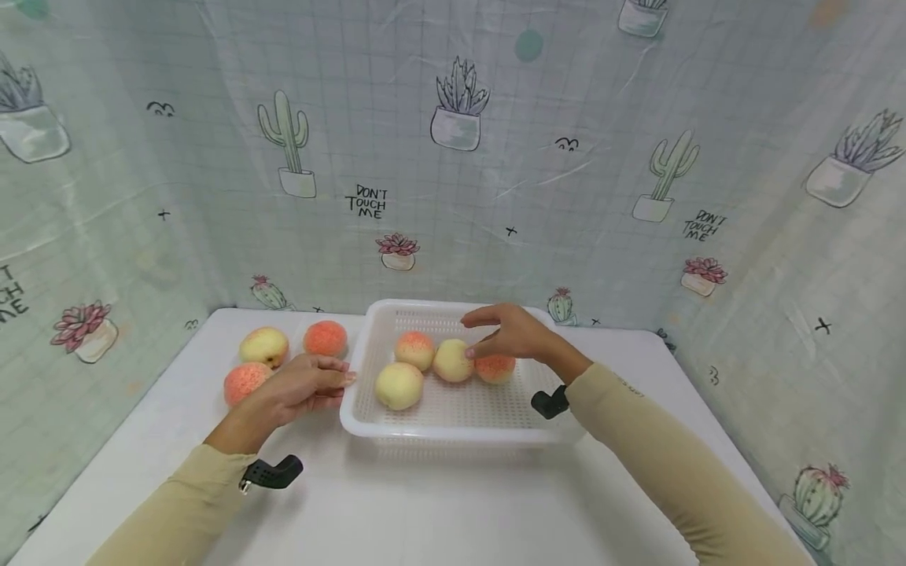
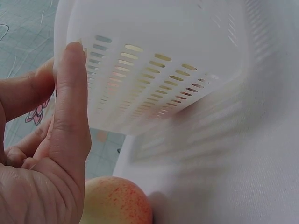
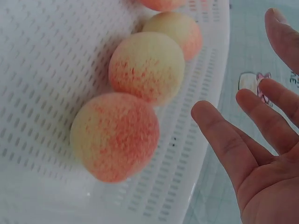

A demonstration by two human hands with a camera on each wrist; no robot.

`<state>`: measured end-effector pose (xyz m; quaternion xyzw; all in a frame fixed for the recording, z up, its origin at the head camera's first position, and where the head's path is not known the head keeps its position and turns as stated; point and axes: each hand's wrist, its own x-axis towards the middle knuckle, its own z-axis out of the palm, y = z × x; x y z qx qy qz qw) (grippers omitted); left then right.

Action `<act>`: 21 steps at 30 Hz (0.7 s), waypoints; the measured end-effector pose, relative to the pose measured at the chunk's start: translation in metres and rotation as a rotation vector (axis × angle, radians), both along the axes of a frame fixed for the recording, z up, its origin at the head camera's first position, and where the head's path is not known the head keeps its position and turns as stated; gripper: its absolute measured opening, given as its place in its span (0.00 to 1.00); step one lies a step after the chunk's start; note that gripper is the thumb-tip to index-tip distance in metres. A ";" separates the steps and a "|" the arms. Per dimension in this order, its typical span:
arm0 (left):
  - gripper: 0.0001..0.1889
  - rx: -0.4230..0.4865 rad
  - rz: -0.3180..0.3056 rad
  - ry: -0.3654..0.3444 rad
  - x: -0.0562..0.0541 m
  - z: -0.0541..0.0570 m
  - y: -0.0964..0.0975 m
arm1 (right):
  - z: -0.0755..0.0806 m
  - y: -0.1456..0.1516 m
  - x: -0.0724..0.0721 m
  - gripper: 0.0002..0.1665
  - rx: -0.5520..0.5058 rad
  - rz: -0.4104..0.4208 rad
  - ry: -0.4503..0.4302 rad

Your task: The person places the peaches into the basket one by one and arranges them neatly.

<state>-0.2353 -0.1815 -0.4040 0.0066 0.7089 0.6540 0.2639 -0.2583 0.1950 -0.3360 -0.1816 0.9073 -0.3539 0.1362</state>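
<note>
My left hand (image 1: 303,387) pinches the left rim of a white perforated plastic basket (image 1: 453,431); in the left wrist view a finger (image 2: 70,102) lies along the outside of the rim. Inside the basket sit several peaches: a pale yellow one (image 1: 399,387) at the front left, a pinkish one (image 1: 414,349) behind it, another yellow one (image 1: 451,363) and a red-blushed one (image 1: 495,369). Over these last two hovers my right hand (image 1: 520,334), fingers spread and holding nothing. The right wrist view has its fingers apart from the nearest peach (image 3: 114,137).
Left of the basket, three more peaches lie on the white table (image 1: 425,511): a yellow one (image 1: 264,346), a red one (image 1: 325,339) and another red one (image 1: 244,382) partly behind my left wrist. A cactus-print curtain (image 1: 453,196) encloses the table's back and sides.
</note>
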 end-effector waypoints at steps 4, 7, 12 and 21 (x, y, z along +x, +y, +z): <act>0.23 -0.016 -0.003 0.010 -0.001 0.001 0.003 | 0.006 0.019 0.006 0.39 -0.027 -0.018 -0.004; 0.23 -0.031 0.010 0.002 0.000 0.002 0.003 | 0.009 0.031 0.010 0.40 -0.047 -0.034 -0.020; 0.25 -0.033 0.013 -0.007 0.001 0.002 0.001 | 0.011 0.049 0.015 0.42 -0.058 -0.076 -0.011; 0.22 -0.002 -0.010 -0.008 0.000 0.004 0.003 | 0.011 0.084 0.030 0.40 -0.072 -0.180 0.038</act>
